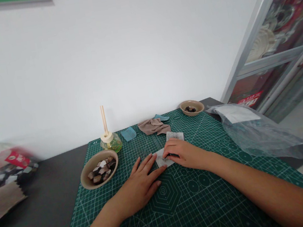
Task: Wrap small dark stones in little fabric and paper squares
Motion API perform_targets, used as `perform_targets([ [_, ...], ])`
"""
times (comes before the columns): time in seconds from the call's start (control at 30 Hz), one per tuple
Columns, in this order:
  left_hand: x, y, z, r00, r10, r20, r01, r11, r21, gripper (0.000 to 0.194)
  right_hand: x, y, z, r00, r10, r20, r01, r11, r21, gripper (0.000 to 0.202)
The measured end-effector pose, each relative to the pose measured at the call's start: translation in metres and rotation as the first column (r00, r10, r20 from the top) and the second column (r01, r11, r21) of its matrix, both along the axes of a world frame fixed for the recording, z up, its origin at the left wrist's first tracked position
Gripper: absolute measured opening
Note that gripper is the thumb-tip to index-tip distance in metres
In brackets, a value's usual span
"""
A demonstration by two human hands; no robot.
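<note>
My left hand point(142, 182) lies flat on the green cutting mat point(200, 205), fingers spread, with its fingertips on the edge of a small grey cloth piece point(161, 158). My right hand point(182, 152) rests on the same grey cloth from the right, fingers curled over it. Whether a stone lies under the fingers I cannot tell. A second grey cloth piece point(174, 136) lies just beyond my right hand.
A tan bowl of stones point(99, 169) sits left of my hands. A reed diffuser point(110, 140), blue cloth bits point(128, 133), a brown rag point(154, 126) and a small bowl point(192, 107) stand at the back. A plastic bag point(253, 131) lies right; packaging point(2, 171) far left.
</note>
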State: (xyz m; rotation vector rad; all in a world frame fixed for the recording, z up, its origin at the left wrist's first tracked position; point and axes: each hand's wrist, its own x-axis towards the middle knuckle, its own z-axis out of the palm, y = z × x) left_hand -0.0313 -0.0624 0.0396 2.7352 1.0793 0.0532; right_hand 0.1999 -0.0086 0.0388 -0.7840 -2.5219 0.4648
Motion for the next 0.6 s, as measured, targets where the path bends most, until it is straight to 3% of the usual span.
perform_targets([
  [0.6, -0.0007, -0.0009, -0.0005, 1.000, -0.002, -0.020, 0.002, 1.000, 0.008, 0.045, 0.0059, 0.0027, 0.0039, 0.997, 0.010, 0.071, -0.005, 0.998, -0.062, 0.019],
])
